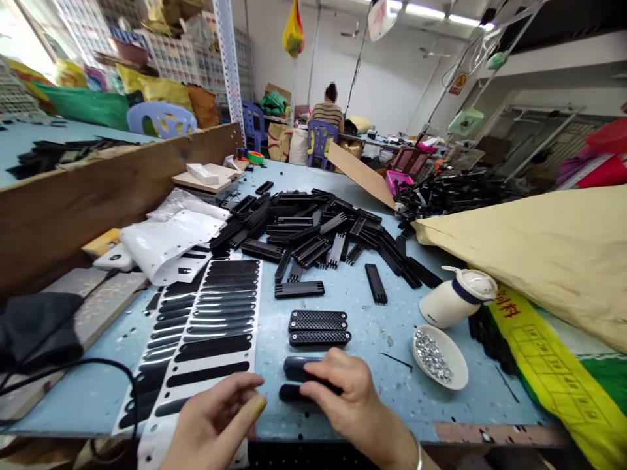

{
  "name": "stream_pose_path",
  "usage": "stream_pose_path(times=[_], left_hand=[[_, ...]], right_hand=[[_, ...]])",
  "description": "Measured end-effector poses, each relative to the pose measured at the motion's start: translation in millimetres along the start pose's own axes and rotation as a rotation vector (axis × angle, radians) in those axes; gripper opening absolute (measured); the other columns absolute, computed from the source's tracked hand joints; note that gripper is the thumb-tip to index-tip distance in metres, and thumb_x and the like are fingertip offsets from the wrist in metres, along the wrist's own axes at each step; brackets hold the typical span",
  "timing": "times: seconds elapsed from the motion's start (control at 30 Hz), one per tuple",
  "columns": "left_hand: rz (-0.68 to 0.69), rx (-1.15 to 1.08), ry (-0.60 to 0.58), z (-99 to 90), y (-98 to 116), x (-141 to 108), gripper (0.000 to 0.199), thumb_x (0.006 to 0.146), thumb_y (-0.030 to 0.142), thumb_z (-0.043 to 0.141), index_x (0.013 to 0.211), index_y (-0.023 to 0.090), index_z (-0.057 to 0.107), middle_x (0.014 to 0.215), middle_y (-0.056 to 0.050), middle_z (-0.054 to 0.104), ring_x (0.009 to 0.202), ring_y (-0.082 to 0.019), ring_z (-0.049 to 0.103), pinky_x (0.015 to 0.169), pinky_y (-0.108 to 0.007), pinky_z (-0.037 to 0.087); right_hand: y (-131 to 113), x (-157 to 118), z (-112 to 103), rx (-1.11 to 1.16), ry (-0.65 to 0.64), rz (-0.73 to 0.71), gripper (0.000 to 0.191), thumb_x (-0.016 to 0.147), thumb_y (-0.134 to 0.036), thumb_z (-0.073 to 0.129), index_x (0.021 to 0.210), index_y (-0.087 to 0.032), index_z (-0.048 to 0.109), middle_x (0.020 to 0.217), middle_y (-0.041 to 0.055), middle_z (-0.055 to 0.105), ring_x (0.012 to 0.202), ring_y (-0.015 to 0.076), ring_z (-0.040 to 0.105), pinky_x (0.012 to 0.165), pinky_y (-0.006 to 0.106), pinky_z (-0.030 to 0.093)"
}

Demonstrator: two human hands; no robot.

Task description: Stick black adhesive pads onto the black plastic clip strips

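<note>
Right hand (350,388): pinching dark pieces (294,370) at lower centre of the frame; could skew or slip free under an uneven grip.
Left hand (215,418): loosely spread, apparently holding nothing, near the strip sheet (215,361) at lower left; could crease it by brushing past.
Black cable (117,365): looping over the sheet's left edge; could drag it askew if tugged.
Textured bars (318,328): lying side by side just above the dark pieces; could get knocked out of line by a forward push.
Bowl (460,372): holding small metal parts (431,356) at lower right; could spill if struck by an elbow.
</note>
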State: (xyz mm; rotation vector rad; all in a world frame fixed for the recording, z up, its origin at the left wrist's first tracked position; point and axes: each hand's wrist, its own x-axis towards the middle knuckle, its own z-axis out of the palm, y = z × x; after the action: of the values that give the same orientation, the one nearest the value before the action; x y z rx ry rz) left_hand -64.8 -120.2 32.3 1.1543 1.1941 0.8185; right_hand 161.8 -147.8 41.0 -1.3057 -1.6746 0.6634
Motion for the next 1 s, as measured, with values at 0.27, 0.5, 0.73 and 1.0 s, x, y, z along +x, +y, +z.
stream_pose_path(times=[0.27, 0.5, 0.73, 1.0], left_hand=[[-0.193, -0.161, -0.298, 43.6, 24.3, 55.3, 0.039, 0.071, 0.05, 0.076, 0.066, 0.014, 0.062, 0.053, -0.003, 0.065, 0.037, -0.006, 0.048, 0.037, -0.014, 0.025], [-0.256, -0.235, -0.322, 43.0, 23.0, 71.6, 0.035, 0.071, 0.046, 0.077, 0.07, 0.015, 0.061, 0.055, -0.002, 0.066, 0.037, -0.006, 0.048, 0.036, -0.013, 0.027], [0.019, 0.116, -0.077, 42.2, 17.7, 85.3, 0.036, 0.067, 0.048, 0.074, 0.081, 0.015, 0.071, 0.056, 0.0, 0.066, 0.042, -0.011, 0.054, 0.042, -0.02, 0.039], [0.337, 0.677, -0.134, 28.9, 1.1, 107.1, 0.019, 0.071, 0.034, 0.065, 0.08, 0.02, 0.074, 0.068, -0.001, 0.074, 0.061, -0.019, 0.067, 0.058, -0.025, 0.051]], right_hand=[[21.5, -4.8, -13.1, -0.167, 0.168, -0.149, 0.019, 0.088, -0.022, 0.063, 0.104, -0.017, 0.071, 0.077, 0.0067, 0.065, 0.068, 0.0189, 0.062, 0.061, 0.032, 0.051], [29.5, 0.2, -17.2, -0.186, 0.201, -0.194, 0.019, 0.086, -0.015, 0.061, 0.102, -0.013, 0.071, 0.077, 0.0091, 0.067, 0.068, 0.0202, 0.062, 0.059, 0.034, 0.052], [35.3, 12.6, -40.7, -0.059, 0.236, -0.021, 0.011, 0.082, -0.016, 0.068, 0.09, -0.015, 0.075, 0.073, 0.0064, 0.068, 0.064, 0.0177, 0.063, 0.058, 0.03, 0.051], [73.8, 11.5, -71.3, -0.028, 0.151, 0.265, 0.008, 0.074, -0.017, 0.075, 0.081, -0.019, 0.077, 0.077, 0.0052, 0.073, 0.073, 0.0205, 0.068, 0.068, 0.033, 0.054]])
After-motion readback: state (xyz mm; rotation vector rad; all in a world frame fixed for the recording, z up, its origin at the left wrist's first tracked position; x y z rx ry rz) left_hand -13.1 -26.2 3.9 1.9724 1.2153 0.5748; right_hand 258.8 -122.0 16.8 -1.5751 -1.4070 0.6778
